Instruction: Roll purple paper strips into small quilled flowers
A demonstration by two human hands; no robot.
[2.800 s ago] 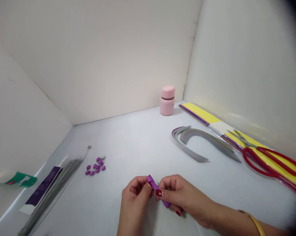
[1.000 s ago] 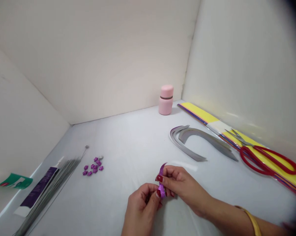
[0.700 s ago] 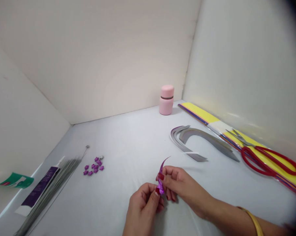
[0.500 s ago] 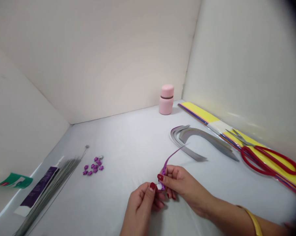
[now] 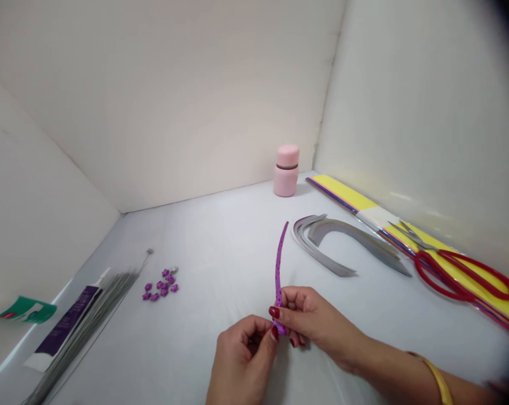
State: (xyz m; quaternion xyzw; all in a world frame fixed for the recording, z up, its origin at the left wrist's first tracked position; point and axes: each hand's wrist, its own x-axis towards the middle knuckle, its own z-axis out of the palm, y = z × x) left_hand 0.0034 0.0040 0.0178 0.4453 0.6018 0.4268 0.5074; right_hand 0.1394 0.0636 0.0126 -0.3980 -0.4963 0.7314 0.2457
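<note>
Left hand (image 5: 245, 355) and right hand (image 5: 318, 319) pinch one purple strip (image 5: 278, 261), its lower end partly hidden by fingertips. Left of the fingers lie purple stars (image 5: 164, 286), overlapping, roughly ten; one green-and-white bottle (image 5: 28, 310) is cut off. Right lies one pair of scissors (image 5: 444, 252).

We see plain off-white walls (image 5: 187, 101) at left, far and right around a pale surface (image 5: 212, 242), evenly lit.

Purple strip (image 5: 278, 264) unfolded, now standing upright
</note>
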